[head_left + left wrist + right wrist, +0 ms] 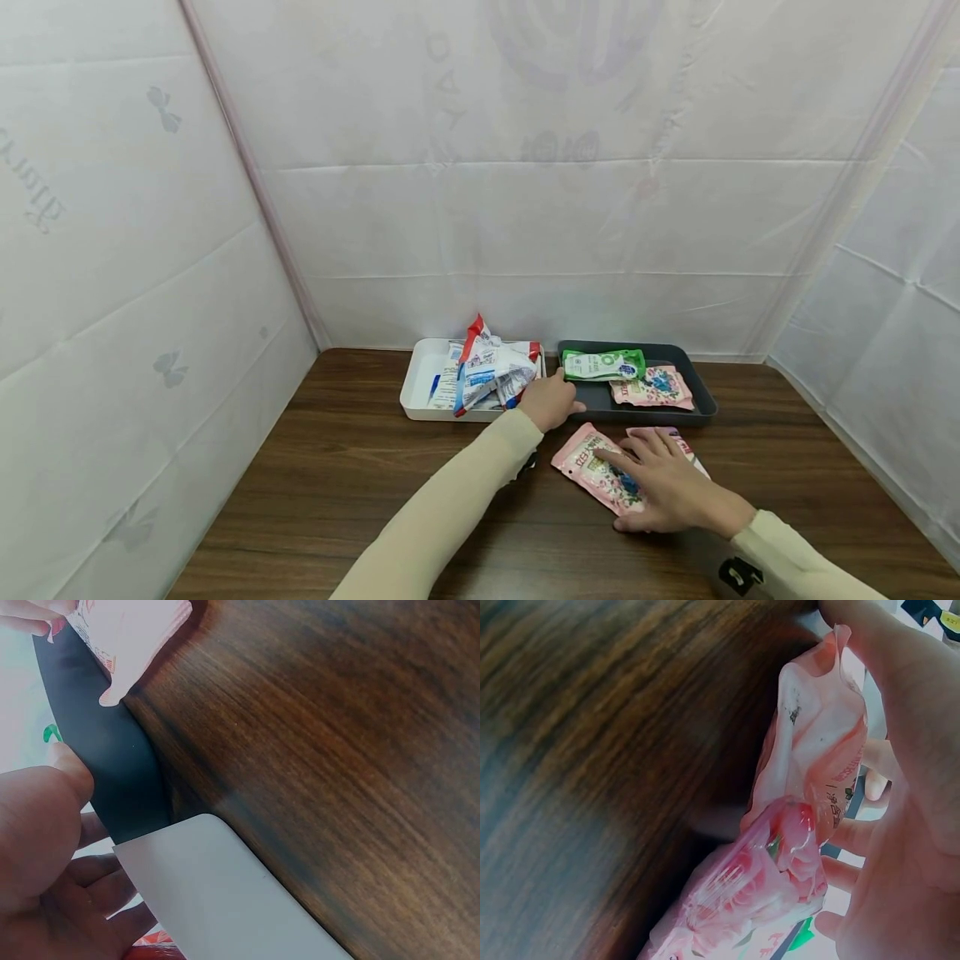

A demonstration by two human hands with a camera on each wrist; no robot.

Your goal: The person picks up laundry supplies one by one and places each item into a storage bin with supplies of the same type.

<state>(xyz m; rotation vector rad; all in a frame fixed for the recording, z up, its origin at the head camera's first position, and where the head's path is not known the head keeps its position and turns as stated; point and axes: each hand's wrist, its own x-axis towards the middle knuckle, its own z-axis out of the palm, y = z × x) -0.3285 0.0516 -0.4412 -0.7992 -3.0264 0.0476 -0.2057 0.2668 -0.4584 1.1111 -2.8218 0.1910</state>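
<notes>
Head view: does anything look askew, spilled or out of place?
The red-white-blue bag sits crumpled in the white tray, its tip poking up past the far rim. A pink packet lies slanted on the table, though a similar one lies in the dark tray. I see no spill.

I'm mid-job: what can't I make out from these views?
- Head: part of the pink floral pouch on the table, covered by the right hand.
- Head: whatever lies beneath the crumpled red, white and blue packet, which covers it.
- Head: fine print on the green pack, too small.
- Left wrist: some finger ends of the left hand, hidden behind the white tray; its grip is unclear.
</notes>
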